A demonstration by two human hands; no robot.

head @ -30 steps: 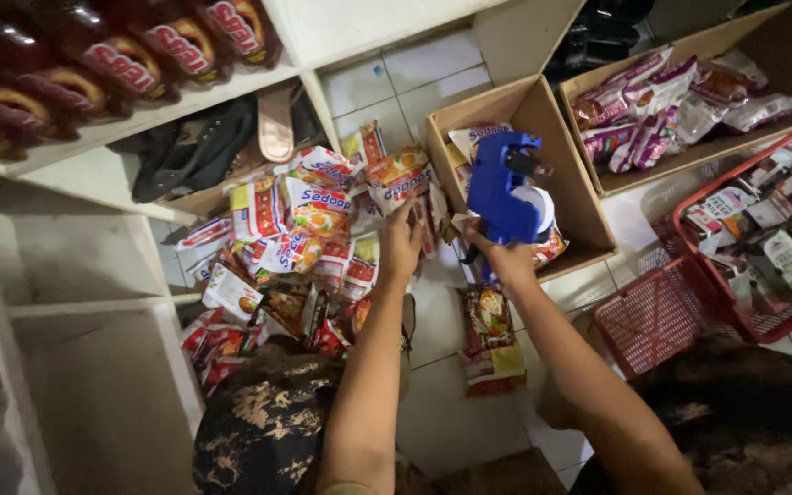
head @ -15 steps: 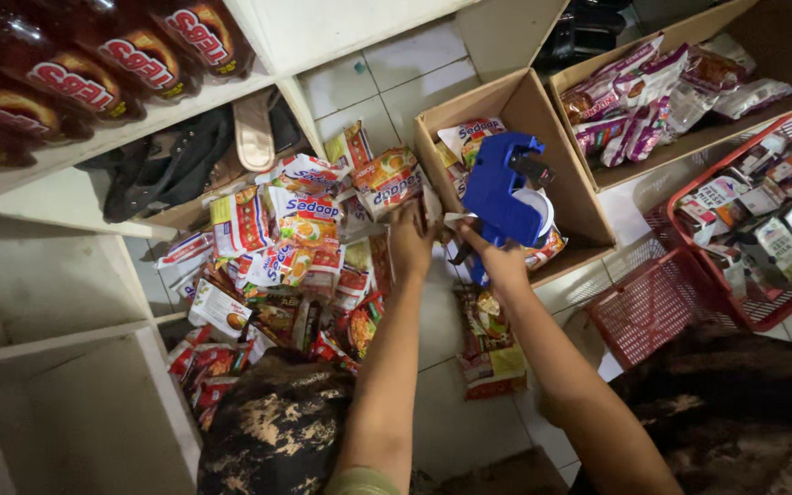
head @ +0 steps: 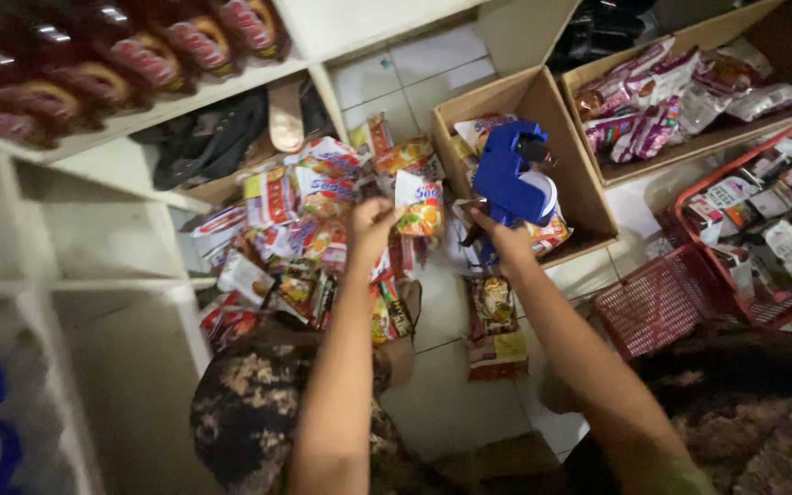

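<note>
My right hand (head: 504, 240) grips a blue price-label gun (head: 513, 179), held over the front of an open cardboard box (head: 572, 151). My left hand (head: 373, 225) pinches a noodle packet (head: 420, 206), white with an orange and yellow picture, lifted just left of the gun. Below both hands a heap of colourful noodle packets (head: 300, 243) lies on the white tiled floor. One packet (head: 495, 325) lies apart on the tiles under my right forearm.
White shelves (head: 112, 266) stand at left, with dark red packets (head: 130, 60) on the top board. A second cardboard box (head: 680, 92) of pink packets sits at upper right. A red basket (head: 767, 229) holds boxed goods, beside another red basket (head: 657, 298).
My left hand has lifted a noodle packet up off the heap toward the label gun. The view has shifted a little; the right hand keeps the gun over the box.
</note>
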